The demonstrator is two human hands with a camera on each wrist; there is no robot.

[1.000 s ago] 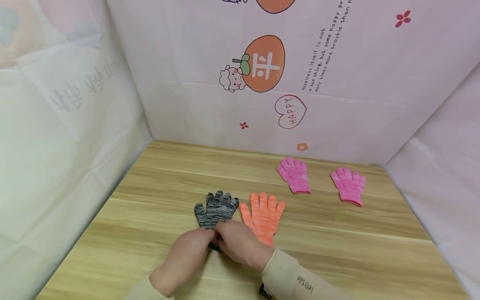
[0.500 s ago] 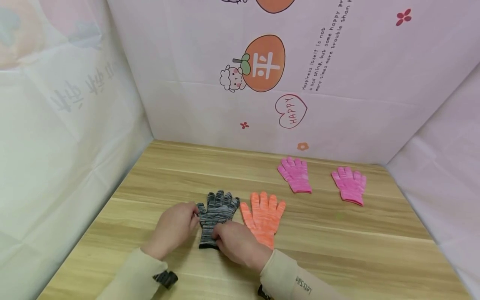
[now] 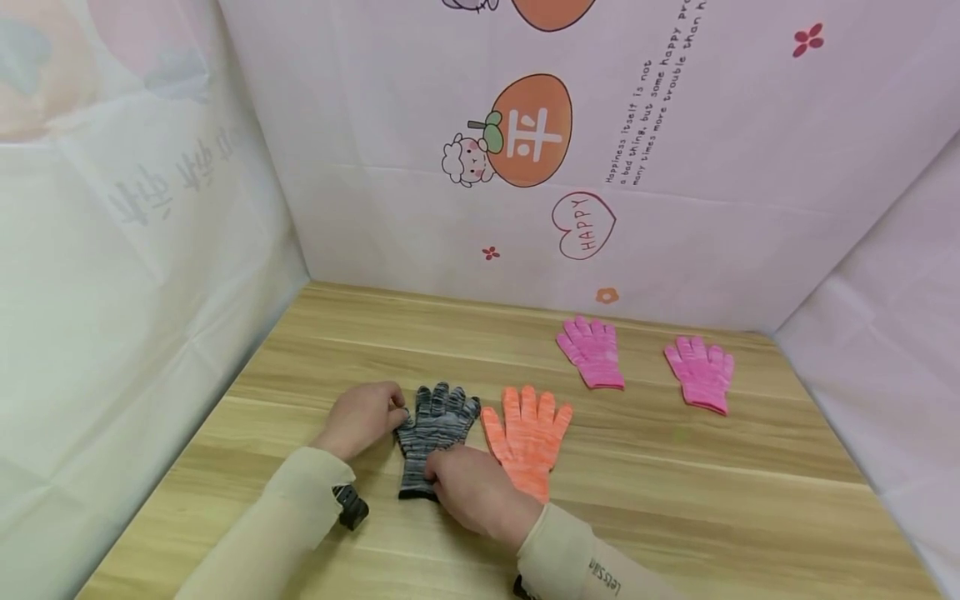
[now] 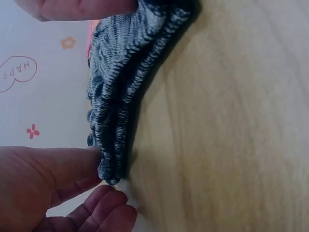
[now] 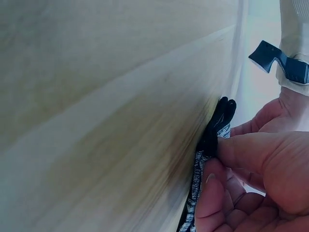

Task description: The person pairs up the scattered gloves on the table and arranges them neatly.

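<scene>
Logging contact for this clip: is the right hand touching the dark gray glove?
Touching. The right wrist view shows the right hand pinching the edge of the dark gray glove between thumb and finger.

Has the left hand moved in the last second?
Yes: in the head view, against the orange glove, the left hand went left and away from the person, from the cuff of the gray glove to its thumb side.
</scene>
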